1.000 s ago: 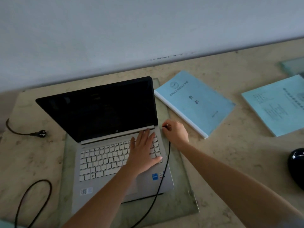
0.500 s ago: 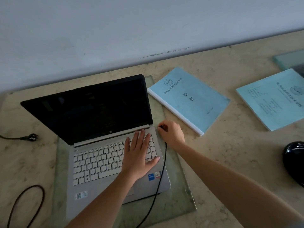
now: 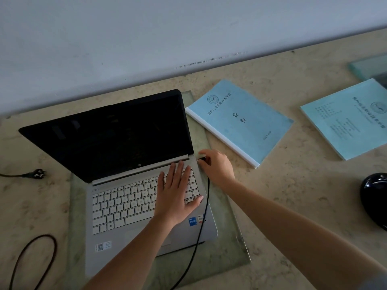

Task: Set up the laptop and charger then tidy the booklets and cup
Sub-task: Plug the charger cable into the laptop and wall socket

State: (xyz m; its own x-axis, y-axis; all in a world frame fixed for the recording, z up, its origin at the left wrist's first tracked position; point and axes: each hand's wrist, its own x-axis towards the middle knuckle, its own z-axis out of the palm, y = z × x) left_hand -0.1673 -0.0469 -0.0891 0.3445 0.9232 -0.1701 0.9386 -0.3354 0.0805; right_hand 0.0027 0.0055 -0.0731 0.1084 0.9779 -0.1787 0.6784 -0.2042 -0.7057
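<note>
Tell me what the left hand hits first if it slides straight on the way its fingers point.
The left hand lies flat on the keyboard, fingers pointing toward the wall. Straight on, it would probably first meet the hinge and lower edge of the laptop's screen, just beyond the fingertips.

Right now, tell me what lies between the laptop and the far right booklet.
In the head view, another blue booklet lies between the laptop and the right booklet, bare tabletop either side.

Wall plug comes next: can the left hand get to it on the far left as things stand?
Probably yes. The left hand lies flat on the laptop keyboard, holding nothing, and bare table lies before the wall plug, though it's a stretch.
</note>
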